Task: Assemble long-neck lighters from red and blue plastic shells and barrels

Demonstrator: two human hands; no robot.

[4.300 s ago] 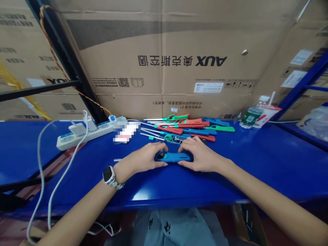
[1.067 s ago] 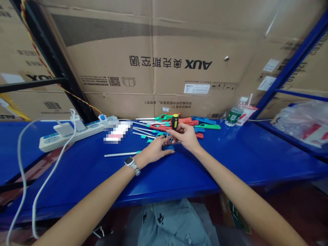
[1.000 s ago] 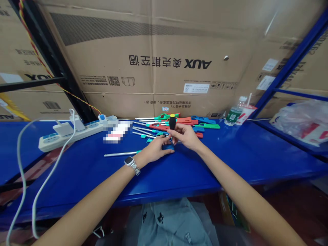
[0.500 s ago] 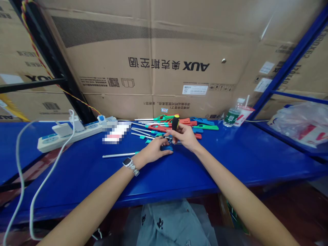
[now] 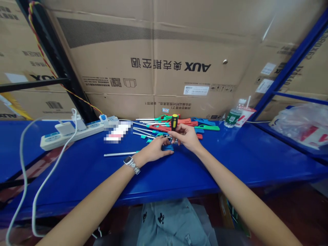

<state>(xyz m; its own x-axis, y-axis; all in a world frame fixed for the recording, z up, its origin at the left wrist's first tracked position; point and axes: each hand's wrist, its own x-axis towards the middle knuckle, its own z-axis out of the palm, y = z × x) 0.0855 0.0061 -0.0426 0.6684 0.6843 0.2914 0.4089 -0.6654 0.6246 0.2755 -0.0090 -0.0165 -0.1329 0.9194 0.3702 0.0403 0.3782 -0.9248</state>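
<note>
My right hand (image 5: pixel 188 137) grips a screwdriver (image 5: pixel 174 122) with a yellow and black handle, held nearly upright with its shaft pointing down. My left hand (image 5: pixel 152 149), a silver watch on its wrist, is closed over a blue stick lighter (image 5: pixel 168 148) lying on the table. The lighter's long metal tube (image 5: pixel 120 154) sticks out to the left from under that hand. Just beyond both hands lies a pile of stick lighters in red, green and blue, among them a green lighter (image 5: pixel 208 127). My fingers hide the screwdriver's tip and most of the held lighter.
A white power strip (image 5: pixel 77 134) with plugs and cables lies at the left of the blue table (image 5: pixel 153 181). A water bottle (image 5: pixel 231 116) and a paper cup (image 5: pixel 244 117) stand back right. A large cardboard box (image 5: pixel 115 41) forms the back wall.
The screwdriver handle in my right hand has swung slightly, from leaning right to almost upright. My left hand stays on the blue lighter. The whole view has shifted a little.
</note>
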